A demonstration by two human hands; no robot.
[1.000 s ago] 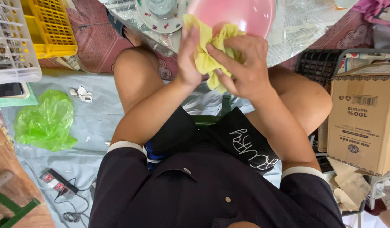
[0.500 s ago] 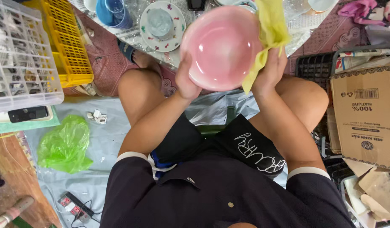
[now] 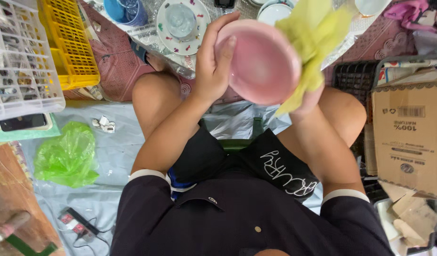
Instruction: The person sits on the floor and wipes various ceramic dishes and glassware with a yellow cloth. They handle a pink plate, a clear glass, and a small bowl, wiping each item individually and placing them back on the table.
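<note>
I hold a pink bowl (image 3: pixel 261 64) up in front of me, tilted on its side above my knees. My left hand (image 3: pixel 214 59) grips its left rim, thumb over the edge. My right hand (image 3: pixel 307 97) is at the bowl's right side, mostly hidden under a yellow-green cloth (image 3: pixel 313 42) that it presses against the rim. I sit with bare knees apart, in a dark shirt and shorts.
A patterned plate with a glass on it (image 3: pixel 180 23) and a blue cup (image 3: pixel 126 10) lie ahead. A yellow crate (image 3: pixel 69 42) and a white basket (image 3: pixel 19 61) stand at left, a green plastic bag (image 3: pixel 67 154) below them. A cardboard box (image 3: pixel 410 132) is at right.
The bowl has turned and come lower and to the right in view. The cloth has moved from the bowl's middle to its right rim. The camera has tilted, showing more floor at left.
</note>
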